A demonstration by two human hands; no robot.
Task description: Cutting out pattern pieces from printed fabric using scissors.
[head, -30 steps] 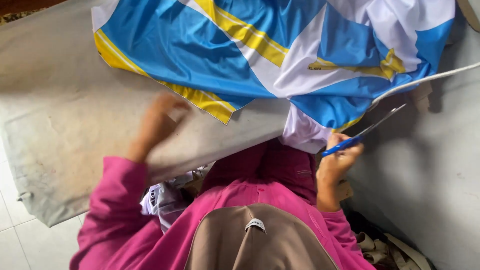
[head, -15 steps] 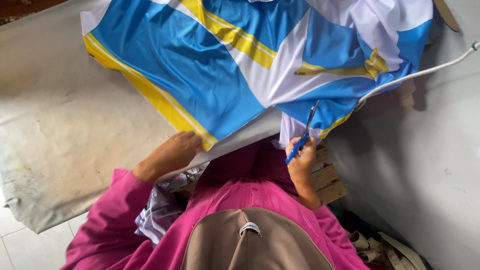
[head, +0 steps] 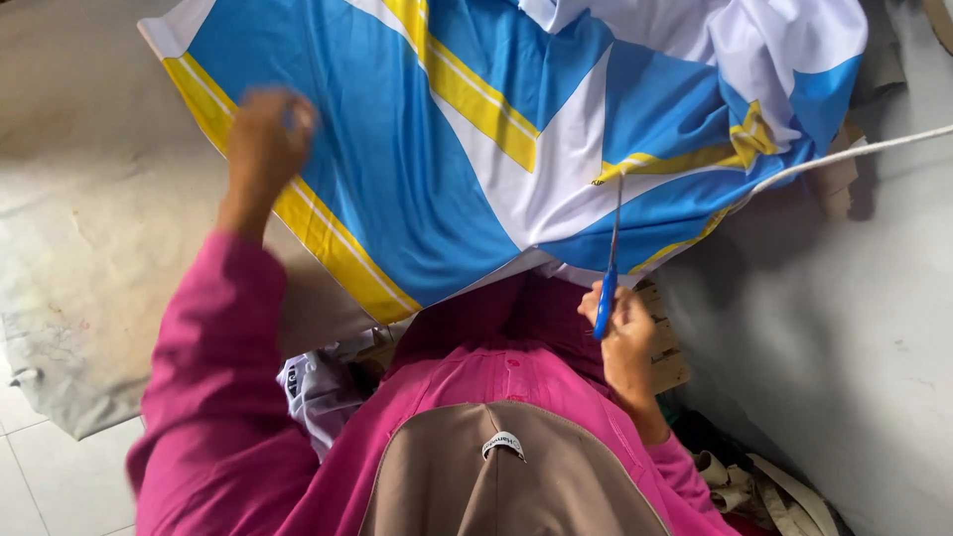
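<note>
Gripping blue-handled scissors [head: 608,266] in the right hand [head: 623,333], fingers closed round the handle, blades pointing up onto the blue, white and yellow fabric [head: 476,129]; pressing the blurred left hand [head: 266,144] on its yellow-striped edge, finger state impossible to tell; fabric lying spread across the grey-covered table [head: 89,218].

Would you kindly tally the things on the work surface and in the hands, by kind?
Blue, white and yellow cloth: 1
Blue-handled scissors, in the right hand: 1
White cord: 1
Grey mat: 1
Total: 4
</note>
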